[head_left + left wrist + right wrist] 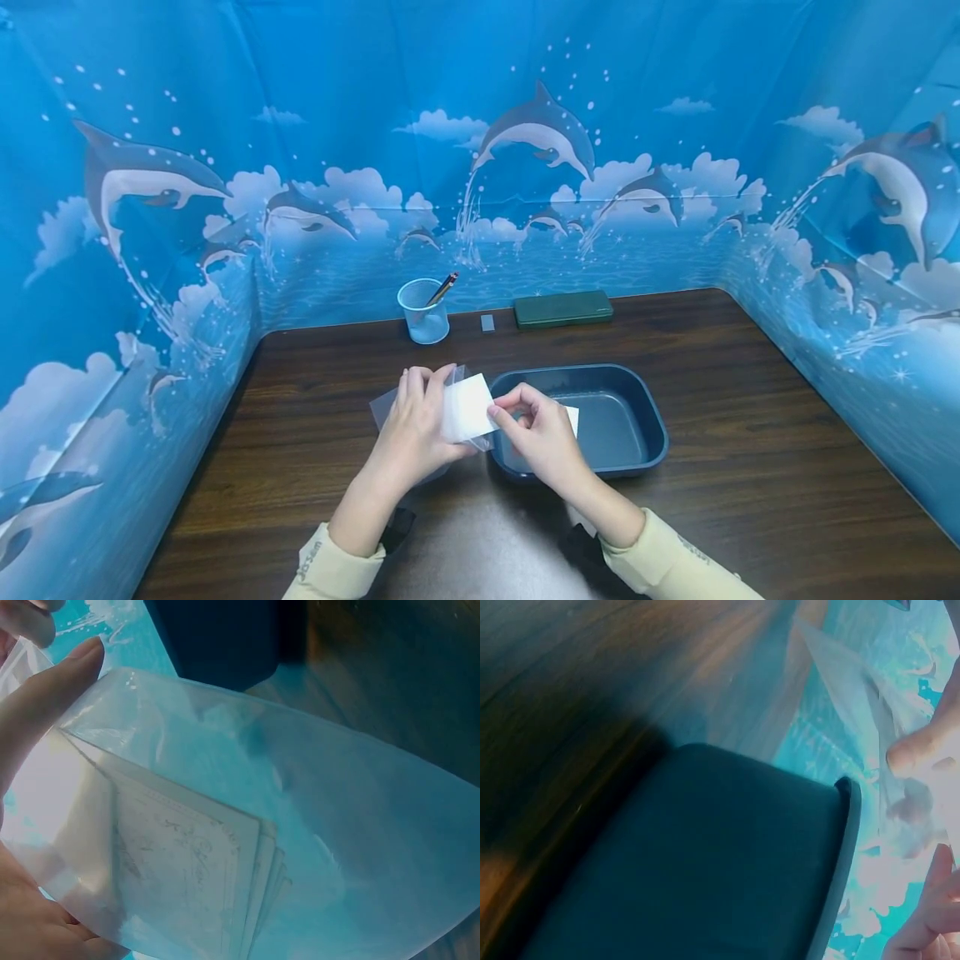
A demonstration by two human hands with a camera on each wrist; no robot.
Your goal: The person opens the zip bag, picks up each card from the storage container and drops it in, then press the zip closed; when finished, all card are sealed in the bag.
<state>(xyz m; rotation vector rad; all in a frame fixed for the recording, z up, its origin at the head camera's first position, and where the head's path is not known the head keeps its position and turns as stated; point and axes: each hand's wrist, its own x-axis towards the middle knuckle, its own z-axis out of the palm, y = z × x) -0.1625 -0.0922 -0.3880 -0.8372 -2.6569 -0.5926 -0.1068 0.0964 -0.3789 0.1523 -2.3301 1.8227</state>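
My left hand (412, 425) grips a clear plastic bag (360, 817) over the table, left of the dark tray (655, 400). Inside the bag, a fanned stack of white cards (180, 847) with faint markings shows through the film. A plain white card (474, 407) faces up at the bag's right end. Thumb and index finger of my right hand (546, 437) pinch that card's right edge, above the tray's left rim. Behind the right hand, a white corner of another piece (573, 418) shows in the tray.
At the back of the wooden table (315, 375) stand a light blue mesh pen cup (425, 321) with pencils (444, 287), a small grey rectangle (487, 322) and a dark green case (564, 309). A dolphin-printed curtain (360, 100) surrounds the back and sides.
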